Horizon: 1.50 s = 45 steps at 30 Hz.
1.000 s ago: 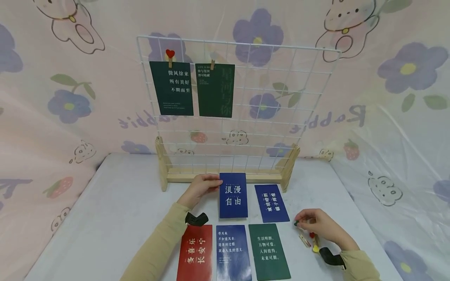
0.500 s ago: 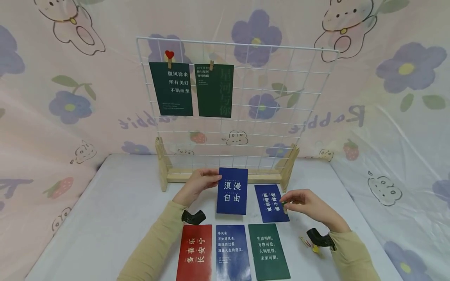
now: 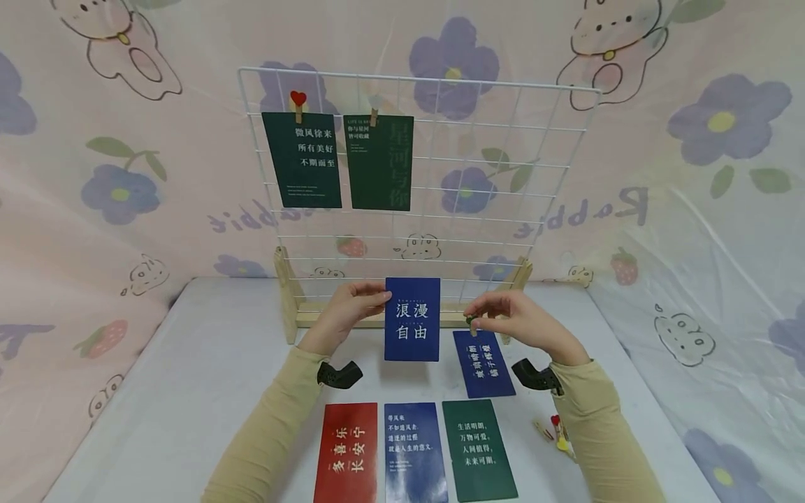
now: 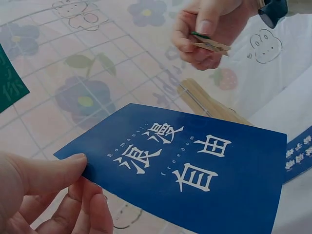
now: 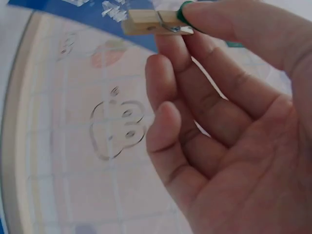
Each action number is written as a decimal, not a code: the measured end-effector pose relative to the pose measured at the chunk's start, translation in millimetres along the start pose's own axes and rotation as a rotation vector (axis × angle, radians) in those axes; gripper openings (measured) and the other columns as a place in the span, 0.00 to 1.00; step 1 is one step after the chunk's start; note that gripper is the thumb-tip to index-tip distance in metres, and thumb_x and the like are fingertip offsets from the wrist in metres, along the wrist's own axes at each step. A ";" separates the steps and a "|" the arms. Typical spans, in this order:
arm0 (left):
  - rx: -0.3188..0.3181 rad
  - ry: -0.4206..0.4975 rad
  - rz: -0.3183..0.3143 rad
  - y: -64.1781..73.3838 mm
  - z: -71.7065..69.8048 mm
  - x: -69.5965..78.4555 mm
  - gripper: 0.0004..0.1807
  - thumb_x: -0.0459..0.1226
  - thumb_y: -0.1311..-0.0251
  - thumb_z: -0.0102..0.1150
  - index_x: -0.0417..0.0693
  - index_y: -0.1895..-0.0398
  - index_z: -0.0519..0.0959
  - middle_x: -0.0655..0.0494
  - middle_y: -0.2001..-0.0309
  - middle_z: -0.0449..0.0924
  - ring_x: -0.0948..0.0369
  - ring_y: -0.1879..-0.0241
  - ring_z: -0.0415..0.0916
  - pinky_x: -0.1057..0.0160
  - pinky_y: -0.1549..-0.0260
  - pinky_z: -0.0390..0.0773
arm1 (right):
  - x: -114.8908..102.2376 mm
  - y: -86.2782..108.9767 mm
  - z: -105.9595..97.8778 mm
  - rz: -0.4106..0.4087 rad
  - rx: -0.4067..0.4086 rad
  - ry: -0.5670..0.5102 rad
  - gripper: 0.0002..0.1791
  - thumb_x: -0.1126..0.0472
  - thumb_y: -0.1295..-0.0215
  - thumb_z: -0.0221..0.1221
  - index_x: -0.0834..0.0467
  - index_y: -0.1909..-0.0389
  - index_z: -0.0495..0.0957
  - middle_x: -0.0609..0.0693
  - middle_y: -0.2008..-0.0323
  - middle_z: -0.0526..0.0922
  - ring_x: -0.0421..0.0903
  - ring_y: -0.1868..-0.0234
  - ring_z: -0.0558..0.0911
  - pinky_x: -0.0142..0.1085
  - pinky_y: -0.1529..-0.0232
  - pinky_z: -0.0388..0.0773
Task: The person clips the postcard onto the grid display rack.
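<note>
My left hand [image 3: 342,311] pinches a blue card [image 3: 411,342] with white characters by its left edge, thumb on the front. The card is raised above the table, before the foot of a white wire grid rack [image 3: 478,230]. To its right, my right hand [image 3: 518,321] pinches a small wooden clothespin [image 5: 146,22] with a green ornament between thumb and fingers. In the left wrist view the clothespin [image 4: 212,45] shows beyond the card. Two dark green cards, one on the left [image 3: 302,175] and one beside it [image 3: 382,171], hang clipped on the rack's upper left.
On the white table [image 3: 207,363] lie a second blue card [image 3: 481,370], a red card [image 3: 347,454], a lighter blue card [image 3: 415,461] and a green card [image 3: 481,454]. Several clothespins [image 3: 562,440] lie by the right forearm. Wooden feet [image 3: 286,293] support the rack.
The left hand has lifted the blue card up toward the rack. The right hand has carried the clothespin from the small pile up and left, close to the card.
</note>
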<state>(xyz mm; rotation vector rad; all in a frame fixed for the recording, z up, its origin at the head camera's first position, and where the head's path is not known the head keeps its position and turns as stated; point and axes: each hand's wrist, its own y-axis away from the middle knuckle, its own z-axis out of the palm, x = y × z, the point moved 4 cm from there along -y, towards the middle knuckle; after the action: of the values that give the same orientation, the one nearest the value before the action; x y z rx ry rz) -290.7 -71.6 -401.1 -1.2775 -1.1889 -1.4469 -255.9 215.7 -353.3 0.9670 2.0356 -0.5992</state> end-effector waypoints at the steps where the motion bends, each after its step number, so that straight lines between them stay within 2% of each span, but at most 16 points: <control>1: 0.001 0.003 -0.004 0.2 -0.4 2.3 0.15 0.33 0.39 0.62 0.40 0.49 0.79 0.48 0.55 0.81 0.55 0.56 0.78 0.60 0.49 0.77 | -3.7 -3.4 -0.5 -0.001 0.004 0.000 0.10 0.62 0.35 0.61 0.60 0.54 0.81 0.52 0.61 0.82 0.55 0.60 0.80 0.37 0.61 0.79; 4: -0.001 0.006 -0.007 0.6 -1.0 9.6 0.16 0.34 0.39 0.62 0.40 0.48 0.78 0.47 0.54 0.79 0.55 0.55 0.77 0.59 0.47 0.76 | -14.7 -11.6 -2.0 -0.009 0.016 -0.018 0.10 0.63 0.35 0.61 0.61 0.55 0.81 0.52 0.60 0.82 0.56 0.59 0.79 0.38 0.59 0.78; 9: -0.005 0.011 0.023 -1.0 -2.3 21.3 0.16 0.35 0.39 0.63 0.41 0.48 0.78 0.47 0.53 0.79 0.54 0.53 0.76 0.59 0.47 0.76 | -30.6 -22.9 -7.0 -0.029 0.038 -0.029 0.11 0.65 0.36 0.61 0.63 0.54 0.80 0.53 0.58 0.83 0.53 0.58 0.79 0.37 0.58 0.79; 16: -0.013 0.017 0.030 -2.7 -4.4 38.2 0.18 0.38 0.39 0.64 0.43 0.47 0.77 0.48 0.50 0.77 0.53 0.50 0.75 0.59 0.45 0.73 | -44.7 -35.4 -16.1 -0.010 0.076 -0.028 0.12 0.63 0.37 0.62 0.63 0.54 0.81 0.54 0.59 0.83 0.51 0.57 0.80 0.38 0.56 0.79; 24: -0.031 0.017 0.161 -5.5 -0.2 63.2 0.14 0.35 0.39 0.62 0.41 0.51 0.79 0.47 0.53 0.78 0.53 0.53 0.77 0.60 0.49 0.76 | -60.9 -47.7 -26.7 -0.067 0.075 -0.019 0.10 0.65 0.36 0.61 0.64 0.55 0.80 0.55 0.59 0.83 0.52 0.57 0.80 0.38 0.55 0.78; 29: -0.023 0.010 0.162 -6.9 2.9 76.8 0.16 0.37 0.39 0.63 0.43 0.49 0.79 0.48 0.52 0.77 0.54 0.52 0.76 0.61 0.48 0.76 | -70.1 -56.6 -35.9 -0.103 0.101 0.011 0.10 0.65 0.35 0.60 0.63 0.54 0.79 0.55 0.58 0.82 0.53 0.57 0.80 0.37 0.56 0.78; 35: -0.005 0.018 0.178 -11.1 9.4 93.2 0.16 0.37 0.40 0.64 0.43 0.49 0.79 0.48 0.53 0.78 0.55 0.53 0.77 0.61 0.49 0.77 | -76.2 -65.6 -44.4 -0.092 0.150 0.040 0.11 0.63 0.33 0.59 0.64 0.53 0.79 0.55 0.57 0.81 0.51 0.56 0.79 0.36 0.56 0.77; 38: 0.005 0.019 0.186 -13.7 10.9 98.8 0.16 0.36 0.39 0.63 0.43 0.49 0.79 0.48 0.54 0.78 0.55 0.55 0.77 0.61 0.50 0.77 | -79.3 -69.0 -47.3 -0.094 0.175 0.035 0.13 0.62 0.33 0.58 0.65 0.52 0.78 0.56 0.56 0.81 0.50 0.56 0.79 0.36 0.54 0.77; 45: -0.016 0.039 0.204 -19.0 13.7 107.7 0.16 0.35 0.39 0.63 0.41 0.49 0.79 0.48 0.53 0.78 0.54 0.56 0.76 0.61 0.49 0.76 | -84.2 -74.5 -54.0 -0.115 0.252 0.025 0.14 0.62 0.33 0.59 0.64 0.51 0.79 0.55 0.55 0.81 0.48 0.56 0.79 0.34 0.54 0.76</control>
<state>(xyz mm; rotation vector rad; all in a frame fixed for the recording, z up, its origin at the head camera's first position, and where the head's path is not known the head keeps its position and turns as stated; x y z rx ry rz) -319.6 -55.0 -296.0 -1.3348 -0.9926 -1.3280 -306.1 172.0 -247.9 1.0093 2.0829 -0.9267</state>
